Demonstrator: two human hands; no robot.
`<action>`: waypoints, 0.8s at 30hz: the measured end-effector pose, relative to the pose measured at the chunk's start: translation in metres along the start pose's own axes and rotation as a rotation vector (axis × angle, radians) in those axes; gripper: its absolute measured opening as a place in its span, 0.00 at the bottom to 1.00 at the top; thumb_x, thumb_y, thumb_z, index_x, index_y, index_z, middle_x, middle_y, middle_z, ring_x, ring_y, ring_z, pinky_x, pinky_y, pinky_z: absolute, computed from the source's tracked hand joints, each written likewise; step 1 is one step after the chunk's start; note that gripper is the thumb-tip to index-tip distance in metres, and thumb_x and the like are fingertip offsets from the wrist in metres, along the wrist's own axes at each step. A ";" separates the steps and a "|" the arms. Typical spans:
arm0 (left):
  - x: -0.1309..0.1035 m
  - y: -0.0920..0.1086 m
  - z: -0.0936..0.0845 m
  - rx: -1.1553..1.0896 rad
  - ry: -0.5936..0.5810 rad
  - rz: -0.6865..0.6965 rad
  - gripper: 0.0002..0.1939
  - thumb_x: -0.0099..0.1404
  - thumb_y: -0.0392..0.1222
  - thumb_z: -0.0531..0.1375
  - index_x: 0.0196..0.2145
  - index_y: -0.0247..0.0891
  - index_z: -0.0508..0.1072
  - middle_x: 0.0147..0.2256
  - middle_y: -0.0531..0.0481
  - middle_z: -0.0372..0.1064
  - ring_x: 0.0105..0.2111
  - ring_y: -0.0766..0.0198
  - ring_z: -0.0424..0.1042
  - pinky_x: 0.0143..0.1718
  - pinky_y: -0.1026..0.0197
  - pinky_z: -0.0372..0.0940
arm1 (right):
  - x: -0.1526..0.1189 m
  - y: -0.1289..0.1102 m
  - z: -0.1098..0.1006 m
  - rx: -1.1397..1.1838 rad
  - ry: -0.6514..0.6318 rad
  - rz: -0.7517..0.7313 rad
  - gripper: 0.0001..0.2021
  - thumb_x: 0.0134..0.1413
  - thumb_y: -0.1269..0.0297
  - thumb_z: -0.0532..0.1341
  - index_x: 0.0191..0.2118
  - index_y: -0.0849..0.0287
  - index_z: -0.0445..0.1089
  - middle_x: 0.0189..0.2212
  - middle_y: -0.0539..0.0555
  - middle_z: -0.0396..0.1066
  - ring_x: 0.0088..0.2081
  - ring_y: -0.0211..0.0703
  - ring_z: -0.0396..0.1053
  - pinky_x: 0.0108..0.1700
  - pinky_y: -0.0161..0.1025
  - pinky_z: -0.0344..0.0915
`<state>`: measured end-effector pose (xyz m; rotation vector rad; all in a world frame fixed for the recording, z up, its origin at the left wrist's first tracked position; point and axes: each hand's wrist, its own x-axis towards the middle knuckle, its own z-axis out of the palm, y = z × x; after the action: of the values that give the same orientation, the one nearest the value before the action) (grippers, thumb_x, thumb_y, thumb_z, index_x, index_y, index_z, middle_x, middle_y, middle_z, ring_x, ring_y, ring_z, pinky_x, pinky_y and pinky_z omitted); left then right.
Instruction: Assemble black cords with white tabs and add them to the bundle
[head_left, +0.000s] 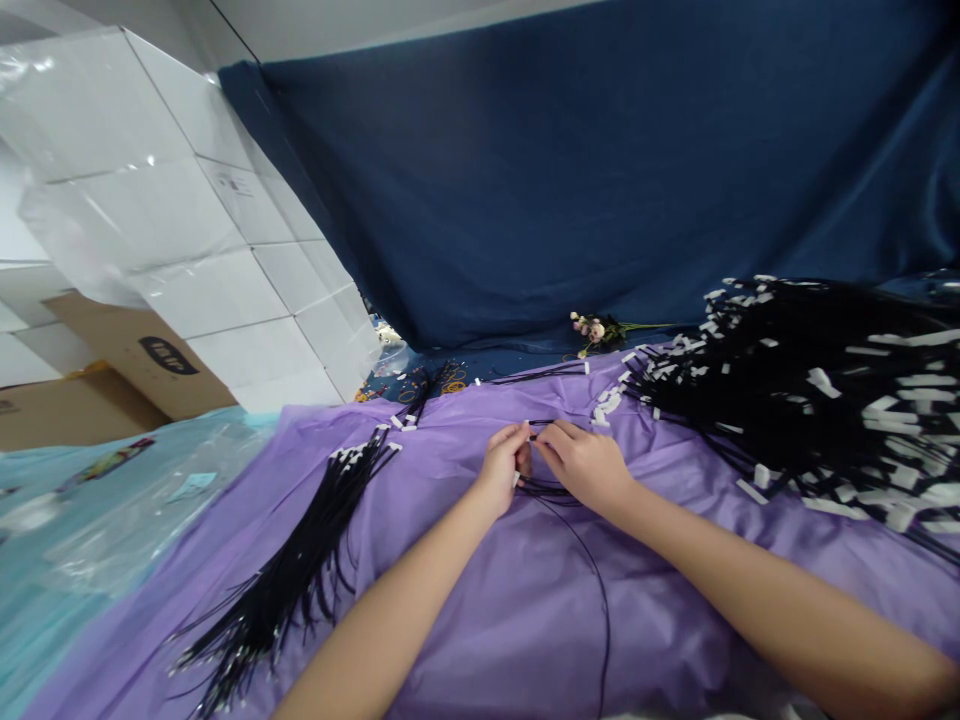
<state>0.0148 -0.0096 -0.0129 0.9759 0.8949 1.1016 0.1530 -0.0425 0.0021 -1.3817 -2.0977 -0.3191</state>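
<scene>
Both my hands meet at the middle of the purple cloth (517, 600), their fingertips close together. My left hand (504, 468) is closed on a thin black cable, with a small white tag beside its fingers. My right hand (585, 462) pinches the same black cable (604, 610), which loops beneath it and trails down toward the lower edge. To the left lies a bundle of black cables (300, 560) with white tags at its upper end. A large heap of black cables (795, 370) with many white tags spreads over the right side.
White boxes (225, 290) are stacked at the left behind a brown carton (142, 350). Clear plastic bags (165, 510) lie on a turquoise cover. A dark blue cloth (562, 180) hangs at the back, with artificial flowers (592, 328) at its foot and scattered orange bands nearby.
</scene>
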 end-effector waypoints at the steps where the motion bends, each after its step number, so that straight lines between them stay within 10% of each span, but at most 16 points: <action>1: 0.000 0.000 0.001 -0.012 0.006 -0.010 0.18 0.51 0.55 0.63 0.26 0.37 0.65 0.12 0.62 0.50 0.09 0.74 0.50 0.10 0.69 0.41 | 0.000 0.000 0.000 -0.004 0.002 0.002 0.11 0.62 0.63 0.51 0.34 0.58 0.69 0.31 0.51 0.73 0.27 0.37 0.68 0.23 0.36 0.44; 24: -0.008 0.004 0.008 -0.116 0.028 0.019 0.20 0.49 0.55 0.65 0.25 0.37 0.63 0.11 0.63 0.45 0.09 0.76 0.47 0.11 0.69 0.39 | -0.001 -0.004 0.001 0.051 0.078 -0.016 0.12 0.62 0.64 0.51 0.32 0.60 0.69 0.28 0.51 0.72 0.26 0.35 0.67 0.24 0.35 0.45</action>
<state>0.0192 -0.0178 -0.0055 0.8770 0.8363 1.1730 0.1496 -0.0444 0.0010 -1.3038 -2.0401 -0.3188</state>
